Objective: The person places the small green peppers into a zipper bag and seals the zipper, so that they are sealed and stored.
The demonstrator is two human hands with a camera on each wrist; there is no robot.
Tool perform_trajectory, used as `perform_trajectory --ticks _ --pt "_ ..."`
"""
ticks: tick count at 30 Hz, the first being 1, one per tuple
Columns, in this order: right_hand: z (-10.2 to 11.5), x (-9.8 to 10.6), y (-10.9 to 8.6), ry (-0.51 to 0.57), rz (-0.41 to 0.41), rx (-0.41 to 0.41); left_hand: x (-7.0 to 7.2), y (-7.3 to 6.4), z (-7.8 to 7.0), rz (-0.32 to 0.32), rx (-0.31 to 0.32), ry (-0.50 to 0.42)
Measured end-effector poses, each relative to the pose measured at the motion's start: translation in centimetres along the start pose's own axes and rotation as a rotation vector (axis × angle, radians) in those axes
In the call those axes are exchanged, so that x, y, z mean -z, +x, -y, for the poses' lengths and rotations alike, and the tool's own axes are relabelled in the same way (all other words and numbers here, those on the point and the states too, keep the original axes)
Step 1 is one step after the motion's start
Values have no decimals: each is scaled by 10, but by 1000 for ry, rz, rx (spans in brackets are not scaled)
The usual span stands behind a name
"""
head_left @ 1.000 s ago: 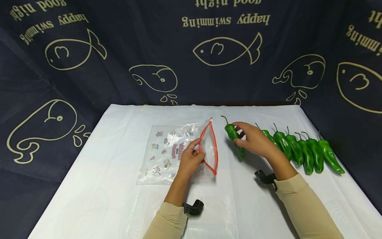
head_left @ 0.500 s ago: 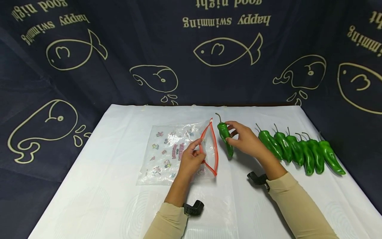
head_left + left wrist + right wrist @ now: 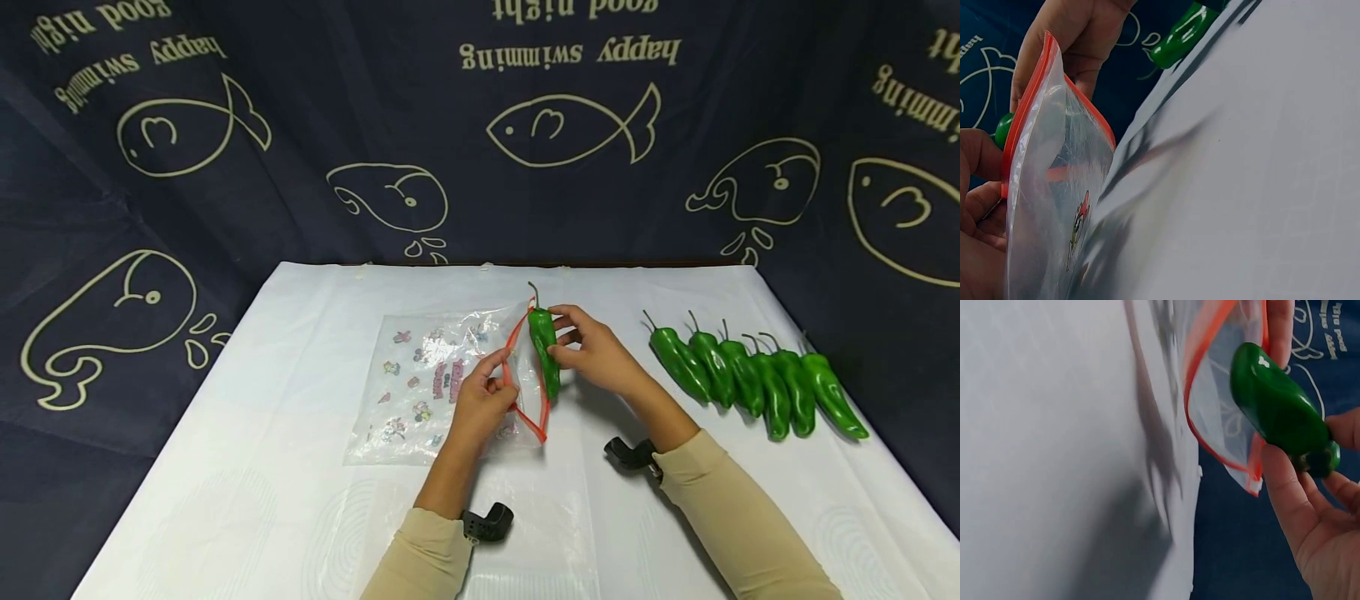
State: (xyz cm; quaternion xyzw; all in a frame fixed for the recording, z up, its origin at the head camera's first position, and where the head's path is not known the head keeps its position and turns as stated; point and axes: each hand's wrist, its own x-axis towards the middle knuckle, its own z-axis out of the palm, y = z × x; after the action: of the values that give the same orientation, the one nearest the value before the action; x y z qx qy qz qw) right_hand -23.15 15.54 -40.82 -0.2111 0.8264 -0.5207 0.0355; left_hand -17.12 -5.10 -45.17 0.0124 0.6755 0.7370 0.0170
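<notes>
A clear zip bag (image 3: 412,375) with small printed figures and a red zip edge lies on the white table, its mouth spread apart toward the right. My left hand (image 3: 482,402) pinches the near lip of that mouth. In my right hand (image 3: 596,352) I hold a green pepper (image 3: 543,350) between thumb and fingers, stem pointing away from me. The pepper overlaps the bag's far red edge in the head view. From the right wrist, the pepper's (image 3: 1275,403) rounded tip shows in front of the opening, with the red zip edge (image 3: 1194,381) beside it.
Several more green peppers (image 3: 742,375) lie in a row at the table's right side. A dark curtain (image 3: 300,217) with fish and whale drawings hangs behind the table. Another transparent sheet (image 3: 540,533) lies flat near the front.
My right hand has carried the pepper leftward, from beside the row to the bag's mouth. My left hand keeps its pinch on the lip, nearly unmoved.
</notes>
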Motion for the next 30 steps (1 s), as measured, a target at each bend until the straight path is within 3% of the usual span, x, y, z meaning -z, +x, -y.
perform_trajectory --ticks 6,12,17,24,30 --pt "-3 -10 3 147 -36 -70 -1 0 2 -2 -25 -11" --pt "-4 -19 2 238 -14 -152 -1 1 1 0 -5 -13" --pt "-7 -23 1 236 22 -208 0 -1 -5 10 5 -13" --pt "-11 -26 -1 199 77 -235 -3 -14 -30 18 -48 -16" --pt "-4 -27 -5 163 122 -228 -2 -15 -31 23 -64 -24"
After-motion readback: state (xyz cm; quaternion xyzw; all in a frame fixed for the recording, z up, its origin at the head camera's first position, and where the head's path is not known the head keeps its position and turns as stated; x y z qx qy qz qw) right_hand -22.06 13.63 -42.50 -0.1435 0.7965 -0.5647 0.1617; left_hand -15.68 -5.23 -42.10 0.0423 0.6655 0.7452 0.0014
